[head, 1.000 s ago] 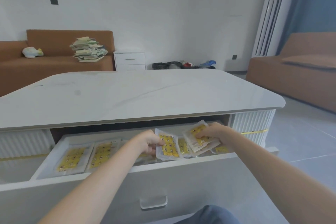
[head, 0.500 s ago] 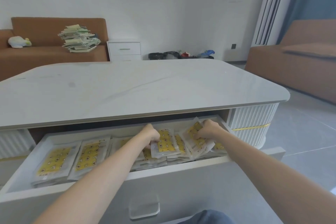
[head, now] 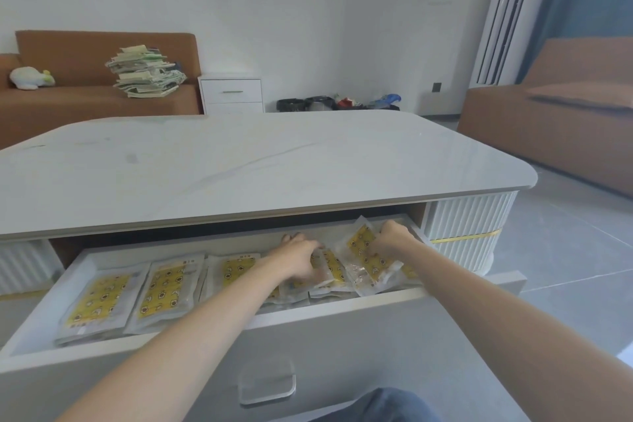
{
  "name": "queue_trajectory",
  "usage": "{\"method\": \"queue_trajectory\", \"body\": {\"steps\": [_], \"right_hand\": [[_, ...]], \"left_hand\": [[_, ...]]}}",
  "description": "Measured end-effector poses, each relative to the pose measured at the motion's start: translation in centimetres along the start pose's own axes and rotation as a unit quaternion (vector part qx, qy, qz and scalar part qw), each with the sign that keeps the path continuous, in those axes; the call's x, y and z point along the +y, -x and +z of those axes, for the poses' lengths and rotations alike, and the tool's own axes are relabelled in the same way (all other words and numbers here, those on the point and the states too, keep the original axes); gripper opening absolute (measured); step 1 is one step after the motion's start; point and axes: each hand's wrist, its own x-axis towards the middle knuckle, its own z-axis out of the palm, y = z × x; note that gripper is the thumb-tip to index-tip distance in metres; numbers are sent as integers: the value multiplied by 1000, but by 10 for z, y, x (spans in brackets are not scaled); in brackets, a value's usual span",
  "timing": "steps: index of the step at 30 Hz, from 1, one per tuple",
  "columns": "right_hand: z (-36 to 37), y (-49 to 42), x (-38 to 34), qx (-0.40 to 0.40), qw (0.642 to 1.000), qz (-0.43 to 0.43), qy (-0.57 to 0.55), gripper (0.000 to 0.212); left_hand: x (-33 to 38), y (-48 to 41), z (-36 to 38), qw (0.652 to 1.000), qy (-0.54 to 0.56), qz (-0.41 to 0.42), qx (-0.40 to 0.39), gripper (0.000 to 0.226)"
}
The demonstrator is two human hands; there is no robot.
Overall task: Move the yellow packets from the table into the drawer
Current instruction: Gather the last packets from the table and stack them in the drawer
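Head view: right hand [head: 394, 239] grips tilted yellow packet [head: 368, 259] in drawer [head: 308, 314]; left hand [head: 300, 260] atop neighbouring packets [head: 330, 267], grip unclear.

Bright, soft daylight; wide-angle view.
Even light, no hard shadows; the counter [head: 274, 161] top has a pale sheen, and a dark band of shade lies under its near edge, over the drawer [head: 44, 305] back. The packets [head: 368, 259] glint. The left grip [head: 299, 257] is smeared at the fingertips; straight lines bow toward the frame's edges.
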Motion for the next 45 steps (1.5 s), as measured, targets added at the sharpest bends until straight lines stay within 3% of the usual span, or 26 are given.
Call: {"method": "queue_trajectory", "body": {"steps": [4, 10, 16, 21, 26, 40, 45], "right_hand": [[-14, 1, 8, 64, 998, 12, -24, 53], [-19, -1, 25, 93, 996, 13, 4, 48], [-19, 3, 26, 141, 979, -70, 126, 51], [-15, 1, 29, 22, 985, -128, 118, 49], [-13, 4, 28, -77, 977, -123, 153, 74], [-13, 7, 28, -75, 963, -118, 231, 64], [-25, 26, 17, -15, 975, -169, 146, 44]], "left_hand": [[4, -5, -1, 999, -35, 15, -39, 70], [18, -6, -4, 994, -61, 37, -78, 84], [46, -11, 1, 987, -112, 80, -88, 90], [61, -24, 9, 983, -134, 92, -89, 90], [59, -23, 9, 989, -103, 75, -69, 96], [39, -18, 4, 990, -83, 59, -98, 105], [33, 0, -11, 995, -47, 75, -39, 88]]}}
